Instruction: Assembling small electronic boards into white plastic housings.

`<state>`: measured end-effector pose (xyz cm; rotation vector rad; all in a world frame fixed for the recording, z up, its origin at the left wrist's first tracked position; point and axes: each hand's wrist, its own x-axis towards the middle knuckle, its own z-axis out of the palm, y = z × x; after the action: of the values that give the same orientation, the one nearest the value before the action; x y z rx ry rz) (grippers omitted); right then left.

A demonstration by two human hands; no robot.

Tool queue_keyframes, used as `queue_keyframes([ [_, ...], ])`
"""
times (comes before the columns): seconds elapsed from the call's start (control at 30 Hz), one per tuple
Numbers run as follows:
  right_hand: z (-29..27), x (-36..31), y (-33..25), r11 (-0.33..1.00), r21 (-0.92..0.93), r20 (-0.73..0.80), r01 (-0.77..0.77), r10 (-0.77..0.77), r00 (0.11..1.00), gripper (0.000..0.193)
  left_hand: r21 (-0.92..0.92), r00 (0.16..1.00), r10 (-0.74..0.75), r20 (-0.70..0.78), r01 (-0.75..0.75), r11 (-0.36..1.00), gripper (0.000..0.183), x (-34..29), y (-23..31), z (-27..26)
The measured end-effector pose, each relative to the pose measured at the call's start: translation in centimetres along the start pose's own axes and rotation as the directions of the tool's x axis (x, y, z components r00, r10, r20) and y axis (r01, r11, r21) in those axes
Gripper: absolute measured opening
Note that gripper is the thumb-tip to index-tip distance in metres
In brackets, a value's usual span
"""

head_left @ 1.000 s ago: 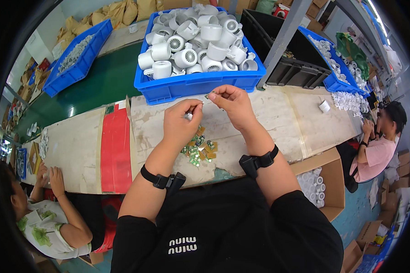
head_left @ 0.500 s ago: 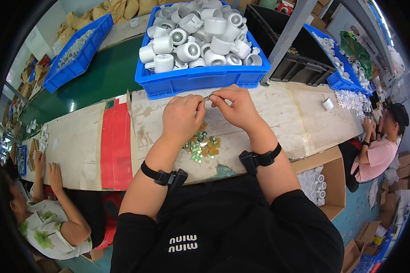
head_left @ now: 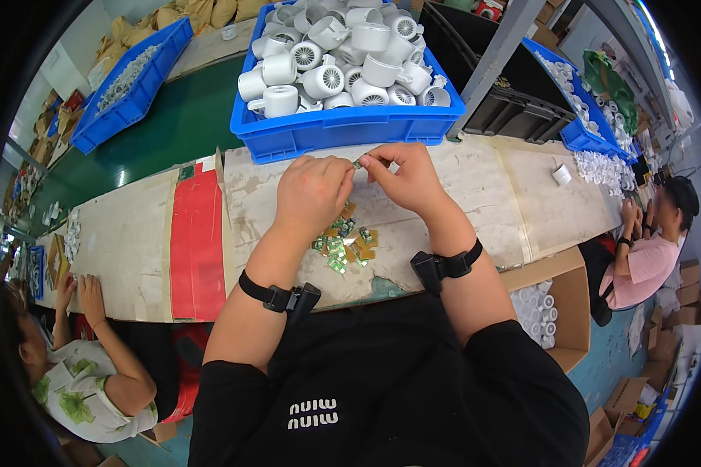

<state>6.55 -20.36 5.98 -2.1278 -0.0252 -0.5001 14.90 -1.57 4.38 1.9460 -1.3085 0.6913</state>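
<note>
My left hand [head_left: 313, 194] and my right hand [head_left: 405, 177] meet over the table, just in front of a blue crate. Between their fingertips is a tiny dark-green piece, apparently a small circuit board [head_left: 357, 164], mostly covered by the fingers. Both hands are closed in a pinch, left thumb and fingers on one side of it, right thumb and forefinger on the other. Below them, nearer to me, lies a loose pile of small green and tan circuit boards [head_left: 336, 251], partly behind my left hand and forearm.
The blue crate [head_left: 350, 132] is heaped with white round plastic housings [head_left: 322, 80]. A black crate [head_left: 522, 117] stands right of it behind a grey post [head_left: 497, 66]. An open carton [head_left: 572, 311] holds whitish parts. People sit at both sides; a white housing [head_left: 561, 175] lies at right.
My right hand has shifted slightly right, its thumb and fingers changing their grip at the small piece. My left hand stays nearly in place, still pinching.
</note>
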Motion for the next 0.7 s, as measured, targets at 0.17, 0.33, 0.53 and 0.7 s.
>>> queue_keyframes([
  [0.17, 0.3, -0.1, 0.2, 1.0, -0.004, -0.014, 0.03, -0.03, 0.999, 0.017, 0.003, 1.0, 0.0, 0.007, 0.0, 1.0, 0.006, 0.1, 0.1, -0.2],
  [0.33, -0.1, -0.1, 0.6, 0.964, 0.24, 0.08, -0.113, 0.097, 0.992, 0.019, -0.274, 0.929, -0.362, 0.075, 0.368, 0.888, 0.004, -0.6, 1.1, 0.9],
  [0.53, 0.0, -0.3, 0.9, 0.862, 0.497, 0.063, -0.097, 0.076, 0.995, 0.019, -0.717, 0.812, -0.511, 0.283, 0.533, 0.45, 0.01, -0.9, 0.9, 1.3],
  [0.7, 0.2, -0.6, 0.5, 0.867, 0.497, 0.043, -0.047, 0.03, 0.999, 0.018, -0.762, 0.862, -0.457, 0.22, 0.445, 0.471, 0.011, -0.8, 1.0, 1.1],
])
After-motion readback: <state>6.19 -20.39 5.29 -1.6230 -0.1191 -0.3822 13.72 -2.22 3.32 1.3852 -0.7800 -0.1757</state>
